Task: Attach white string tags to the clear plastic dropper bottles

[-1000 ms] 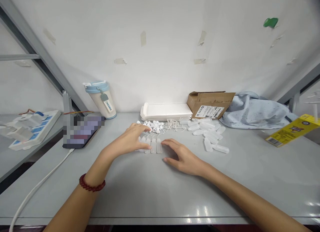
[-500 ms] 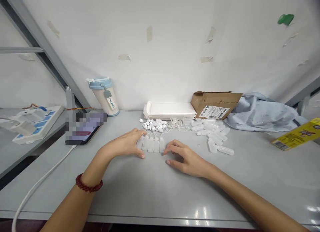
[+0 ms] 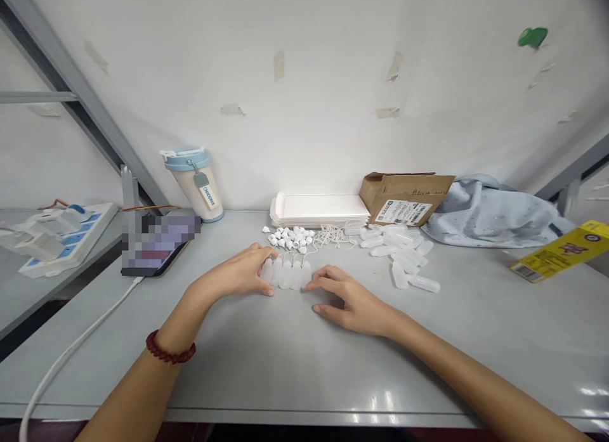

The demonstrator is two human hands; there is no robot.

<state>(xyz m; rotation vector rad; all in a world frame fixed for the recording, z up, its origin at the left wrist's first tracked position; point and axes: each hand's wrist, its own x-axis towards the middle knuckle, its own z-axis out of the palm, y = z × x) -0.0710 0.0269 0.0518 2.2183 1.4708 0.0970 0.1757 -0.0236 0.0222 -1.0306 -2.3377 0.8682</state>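
Several translucent plastic sleeves (image 3: 286, 274) lie side by side in a row on the grey table, each with a white string running from its top. My left hand (image 3: 240, 272) borders the row's left end, thumb and fingers apart, the fingers partly hidden behind the leftmost sleeve. At the right end, my right hand (image 3: 345, 301) touches the last sleeve with its fingertips, its thumb held apart. Just behind the row sits a pile of small white caps (image 3: 291, 238). Beside them is a tangle of white string (image 3: 333, 235).
Loose translucent sleeves (image 3: 404, 255) lie scattered to the right. Behind are stacked white trays (image 3: 323, 207), a cardboard box (image 3: 409, 191) and a cloth (image 3: 490, 214). A yellow box (image 3: 559, 255) is far right. On the left are a phone (image 3: 162, 245), tumbler (image 3: 197, 185) and power strip (image 3: 71, 239).
My right hand has moved slightly left, pushing the rightmost sleeve against the others, so the gap in the row has closed. My left hand has stayed at its end. The view has shifted a little.
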